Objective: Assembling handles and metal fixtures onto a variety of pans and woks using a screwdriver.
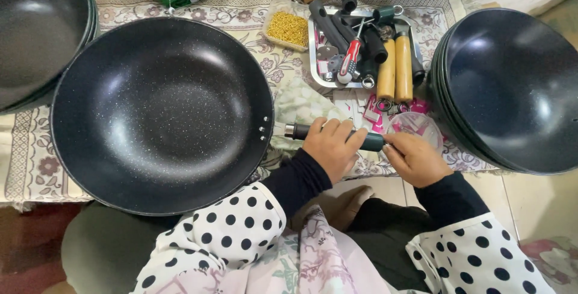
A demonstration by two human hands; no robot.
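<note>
On the far left sat a nested stack of dark speckled pans (36,29). Next to it, on the patterned cloth (24,143), lay the big black speckled non-stick wok (161,113) I was working on, its two rivets facing right. The dark cylindrical handle with a metal collar (313,131) lay against that rim, so I judged it seated but not yet tightened. My left hand (331,146) was wrapped tight around the middle of the handle. My right hand (414,158) was closed on its right end; what the fingers pinched there I could not tell. Beyond my hands stood a small tub of brass screws (288,28) and a metal tray (314,59) of spare black and wooden handles (394,68) with a red-handled screwdriver (350,59). On the right another stack of black woks (512,86) had no handles, so plenty remained.
</note>
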